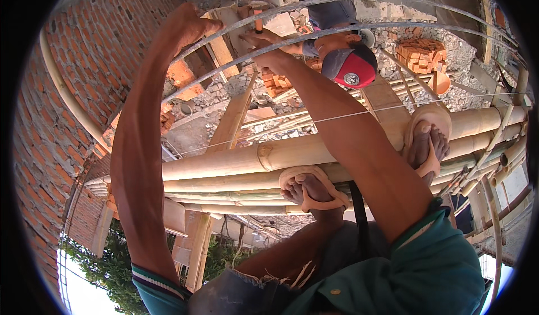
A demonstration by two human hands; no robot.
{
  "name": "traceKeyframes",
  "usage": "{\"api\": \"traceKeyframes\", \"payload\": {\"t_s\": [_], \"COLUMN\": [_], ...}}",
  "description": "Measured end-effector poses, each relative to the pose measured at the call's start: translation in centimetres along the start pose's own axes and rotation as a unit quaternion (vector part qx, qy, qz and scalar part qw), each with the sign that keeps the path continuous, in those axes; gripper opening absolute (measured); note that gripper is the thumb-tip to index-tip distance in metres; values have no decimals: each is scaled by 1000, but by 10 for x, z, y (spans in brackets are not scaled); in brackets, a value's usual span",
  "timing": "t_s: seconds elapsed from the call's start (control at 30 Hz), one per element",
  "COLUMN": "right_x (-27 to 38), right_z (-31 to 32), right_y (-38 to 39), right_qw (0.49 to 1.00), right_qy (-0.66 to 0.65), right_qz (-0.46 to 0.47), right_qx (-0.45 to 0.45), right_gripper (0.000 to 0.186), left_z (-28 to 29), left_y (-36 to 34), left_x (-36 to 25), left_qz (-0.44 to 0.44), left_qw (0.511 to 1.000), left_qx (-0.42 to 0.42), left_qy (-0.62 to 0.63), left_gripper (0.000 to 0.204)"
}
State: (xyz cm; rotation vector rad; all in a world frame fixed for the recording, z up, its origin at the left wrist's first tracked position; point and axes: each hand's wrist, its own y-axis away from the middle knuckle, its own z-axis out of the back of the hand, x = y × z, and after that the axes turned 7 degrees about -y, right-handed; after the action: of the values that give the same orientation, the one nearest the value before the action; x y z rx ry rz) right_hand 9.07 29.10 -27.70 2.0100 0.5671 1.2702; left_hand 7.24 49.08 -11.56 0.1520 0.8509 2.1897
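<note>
Head view: reaches forward with both arms, past bamboo poles (224,163) underfoot, toward a wooden board (221,51) crossed in view by two long grey bars (393,24). Holds the left hand (192,27) curled near the board's top end, with fingertips apparently at the wood; cannot tell how firmly, or around what. Places the right hand (266,56) to the right of the board, close by the lower bar, with fingers bent and partly hidden; cannot tell how far open, or whether empty. Just beyond, shows a hammer (258,20) with an orange handle, close to the hands of a co-worker (331,14) in a red and dark cap (355,68). Looks partway along: already up, the bamboo footing, the bars and the board; left over, probably, some fitting or securing around the board. Cannot make out any finished joint. Farther down, includes stacked bricks (421,56) amid rubble.
</note>
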Motion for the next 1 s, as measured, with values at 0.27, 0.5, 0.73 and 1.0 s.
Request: {"api": "traceKeyframes", "payload": {"t_s": [0.27,0.5,0.73,1.0], "right_x": [3,1,-4,39], "right_z": [14,14,13,56], "right_y": [-22,-31,-4,90], "right_qw": [997,999,944,904], "right_qy": [-60,-10,306,424], "right_qz": [-9,15,97,50], "right_qx": [40,50,74,38], "right_gripper": [63,45,32,28], "left_z": [8,10,11,10], "left_y": [-1,2,1,-1], "left_x": [-4,-4,-5,-5], "left_qz": [39,37,31,25], "left_qw": [998,998,998,999], "left_qx": [39,47,57,23], "left_qy": [-11,-7,-12,6], "left_gripper": [68,74,64,55]}}
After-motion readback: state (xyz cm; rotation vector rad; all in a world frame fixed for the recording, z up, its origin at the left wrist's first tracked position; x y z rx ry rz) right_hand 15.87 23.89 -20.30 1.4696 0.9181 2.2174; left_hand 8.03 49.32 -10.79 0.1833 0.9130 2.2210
